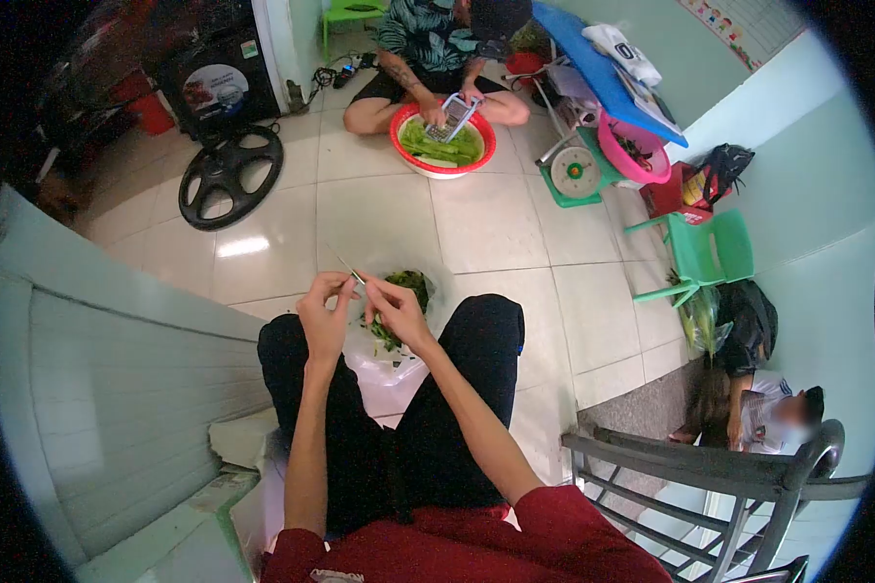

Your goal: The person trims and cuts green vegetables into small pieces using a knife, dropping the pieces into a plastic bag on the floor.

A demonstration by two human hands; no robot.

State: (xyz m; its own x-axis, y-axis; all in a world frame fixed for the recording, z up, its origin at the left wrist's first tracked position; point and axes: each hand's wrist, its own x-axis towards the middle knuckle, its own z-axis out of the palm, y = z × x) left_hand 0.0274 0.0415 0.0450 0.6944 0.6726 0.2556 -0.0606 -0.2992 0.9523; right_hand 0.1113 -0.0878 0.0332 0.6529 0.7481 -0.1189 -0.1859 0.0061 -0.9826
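Observation:
My left hand (325, 309) and my right hand (397, 309) meet above my knees, fingers pinched together. Between their fingertips is a thin, pale, stalk-like piece (347, 265), its narrow end pointing up and away from me. It is too small to tell whether it is a stem or a slim blade. Below the hands, a clear plastic bag (437, 291) lies open on the floor between my legs. Green leaves and cut stems (410, 284) are in it, partly hidden by my right hand.
Across the floor, a person (436, 49) holds a grater (451, 119) over a red-rimmed basin (491, 146) of green pieces. A scale (575, 175), pink tub (663, 167) and green chair (715, 251) stand right. Another person (768, 413) sits behind a metal railing (690, 457).

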